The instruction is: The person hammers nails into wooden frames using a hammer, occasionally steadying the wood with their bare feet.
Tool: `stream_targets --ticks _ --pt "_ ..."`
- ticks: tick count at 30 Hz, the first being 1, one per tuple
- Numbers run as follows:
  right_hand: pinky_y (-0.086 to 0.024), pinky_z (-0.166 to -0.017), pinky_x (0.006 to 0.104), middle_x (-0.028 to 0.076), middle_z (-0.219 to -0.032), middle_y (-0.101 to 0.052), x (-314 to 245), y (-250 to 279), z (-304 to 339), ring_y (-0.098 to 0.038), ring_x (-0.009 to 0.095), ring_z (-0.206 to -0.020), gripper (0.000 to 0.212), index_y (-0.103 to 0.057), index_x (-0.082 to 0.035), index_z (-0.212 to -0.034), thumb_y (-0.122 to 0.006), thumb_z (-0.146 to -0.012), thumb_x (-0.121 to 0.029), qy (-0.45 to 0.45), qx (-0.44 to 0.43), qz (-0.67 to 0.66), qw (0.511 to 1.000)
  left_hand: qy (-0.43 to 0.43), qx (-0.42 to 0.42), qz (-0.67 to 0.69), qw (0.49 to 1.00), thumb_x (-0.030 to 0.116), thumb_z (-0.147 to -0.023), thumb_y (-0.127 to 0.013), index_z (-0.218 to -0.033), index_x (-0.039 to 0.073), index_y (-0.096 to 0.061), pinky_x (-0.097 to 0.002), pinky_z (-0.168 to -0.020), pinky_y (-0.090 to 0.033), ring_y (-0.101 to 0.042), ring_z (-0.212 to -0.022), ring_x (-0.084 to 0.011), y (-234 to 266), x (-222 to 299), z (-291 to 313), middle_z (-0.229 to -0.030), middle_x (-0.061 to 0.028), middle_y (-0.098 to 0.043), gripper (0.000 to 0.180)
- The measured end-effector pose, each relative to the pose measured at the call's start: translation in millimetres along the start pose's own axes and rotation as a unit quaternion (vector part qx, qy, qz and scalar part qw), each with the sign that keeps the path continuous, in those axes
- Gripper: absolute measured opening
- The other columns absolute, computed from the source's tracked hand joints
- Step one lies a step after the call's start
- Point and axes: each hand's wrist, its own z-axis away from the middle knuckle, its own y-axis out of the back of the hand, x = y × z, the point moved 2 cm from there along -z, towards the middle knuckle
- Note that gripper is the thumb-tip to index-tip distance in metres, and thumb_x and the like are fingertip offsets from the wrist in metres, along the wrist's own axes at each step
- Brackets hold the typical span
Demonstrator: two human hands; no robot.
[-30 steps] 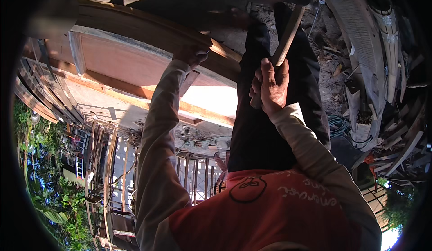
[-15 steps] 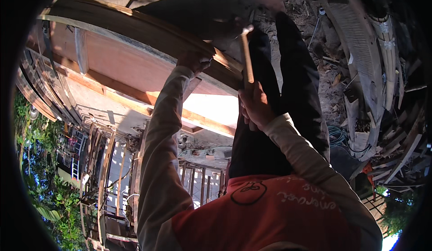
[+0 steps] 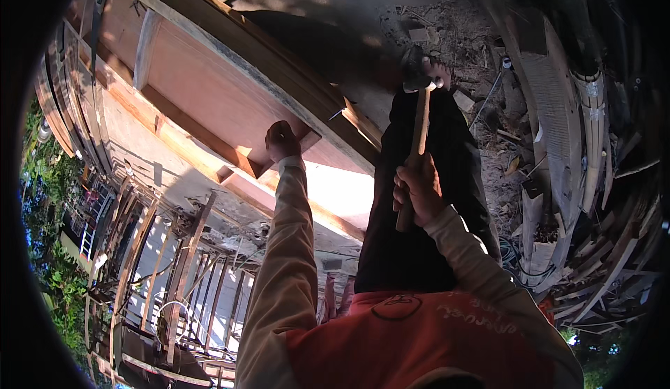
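Note:
My right hand [image 3: 419, 188] is wrapped round the wooden handle of a hammer [image 3: 422, 127], its metal head pointing away from me above my dark trousers. My left hand [image 3: 281, 140] is closed in a fist over the inner side of a wooden frame, next to a short crosspiece [image 3: 307, 140]; whatever its fingers may hold is hidden. A thin nail [image 3: 337, 115] stands up, tilted, from the long wooden beam [image 3: 269, 61] of the frame. Between the ribs lies a pinkish plywood panel [image 3: 209, 71], sunlit near my legs.
Bare feet [image 3: 438, 71] rest on dirt ground strewn with wood chips. At the right are weathered planks [image 3: 551, 110], bundled poles [image 3: 593, 124] and a pile of scrap wood [image 3: 614, 256]. A rail structure [image 3: 132, 270] and greenery [image 3: 56, 263] are at the lower left.
My left hand has left the beam's edge and moved nearer to me, leaving the nail in plain sight. My right hand and the hammer have shifted right and slightly nearer. The view has shifted too.

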Motion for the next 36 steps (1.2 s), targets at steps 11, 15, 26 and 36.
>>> stream_targets --ticks 11,15,26,36 --pt "-0.041 -0.035 0.0269 -0.002 -0.067 -0.044 -67.6 4.4 -13.6 -0.044 0.008 -0.044 0.016 -0.047 -0.015 -0.099 -0.059 -0.096 -0.027 0.162 0.111 0.059 0.979 0.163 -0.088 -0.072 0.980 0.057 -0.093 -0.044 -0.097 0.012 -0.071 -0.0537 -0.078 -0.053 -0.067 -0.088 -0.0443 -33.8 48.7 7.7 -0.093 -0.0208 -0.071 0.052" --pt "-0.041 -0.036 0.0289 -0.003 -0.065 -0.044 -19.0 -11.6 -26.7 -0.043 0.009 -0.043 0.018 -0.045 -0.018 -0.096 -0.059 -0.098 -0.029 0.187 0.178 0.025 0.966 0.142 -0.091 -0.110 0.979 0.056 -0.093 -0.043 -0.096 0.014 -0.071 -0.0545 -0.077 -0.054 -0.068 -0.086 -0.0434 -50.8 50.4 8.9 -0.093 -0.0191 -0.071 0.050" --pt "-0.041 -0.036 0.0283 -0.002 -0.064 -0.045 -118.1 14.8 1.4 -0.042 0.009 -0.042 0.018 -0.046 -0.014 -0.090 -0.057 -0.097 -0.025 0.342 0.223 0.057 0.911 0.133 -0.125 -0.118 0.976 0.055 -0.096 -0.041 -0.094 0.016 -0.068 -0.0570 -0.073 -0.054 -0.068 -0.085 -0.0434 -47.6 47.9 10.7 -0.092 -0.0176 -0.072 0.048" --pt "-0.040 -0.035 0.0272 -0.004 -0.066 -0.045 -48.1 -12.5 -14.1 -0.042 0.008 -0.042 0.017 -0.048 -0.015 -0.095 -0.062 -0.096 -0.025 0.054 0.114 0.110 0.986 0.151 -0.125 -0.079 0.977 0.054 -0.096 -0.040 -0.099 0.016 -0.068 -0.0564 -0.077 -0.054 -0.067 -0.089 -0.0435 -49.5 44.8 9.6 -0.096 -0.0173 -0.072 0.047"
